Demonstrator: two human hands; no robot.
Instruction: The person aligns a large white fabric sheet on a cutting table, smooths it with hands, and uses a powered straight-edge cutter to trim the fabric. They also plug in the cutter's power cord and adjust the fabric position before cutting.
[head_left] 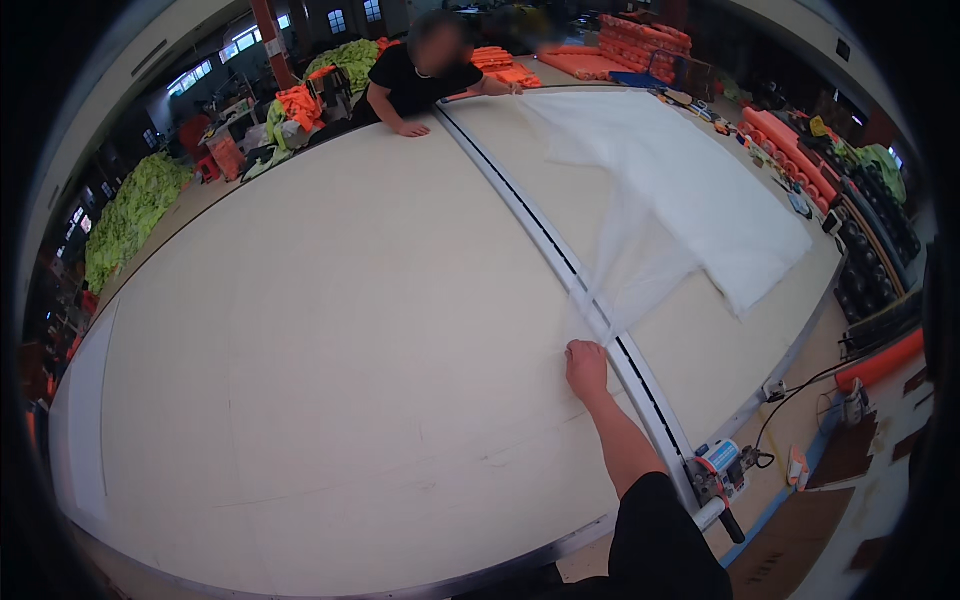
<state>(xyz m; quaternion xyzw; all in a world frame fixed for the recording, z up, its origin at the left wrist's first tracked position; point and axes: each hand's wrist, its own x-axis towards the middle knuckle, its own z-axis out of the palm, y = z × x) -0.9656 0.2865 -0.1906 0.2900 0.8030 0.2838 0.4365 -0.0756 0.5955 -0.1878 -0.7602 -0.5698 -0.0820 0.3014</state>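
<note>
My right hand [586,366] is closed on the edge of a thin white translucent sheet [690,190], just left of a long metal rail [535,225] that crosses the table. From my fingers the sheet rises over the rail in a see-through fold. Its thicker, more opaque part lies on the table's right side. At the far edge a co-worker in black [425,75] has one hand at the sheet's far corner and the other hand resting on the table [330,300]. My left hand is out of the picture.
A motorised cutter with a black handle [722,468] sits at the rail's near end, its cable running right. Tools [700,108] line the far right edge. Another white sheet [78,420] lies at the left edge. Beyond are orange rolls [790,150] and yellow-green fabric heaps [135,215].
</note>
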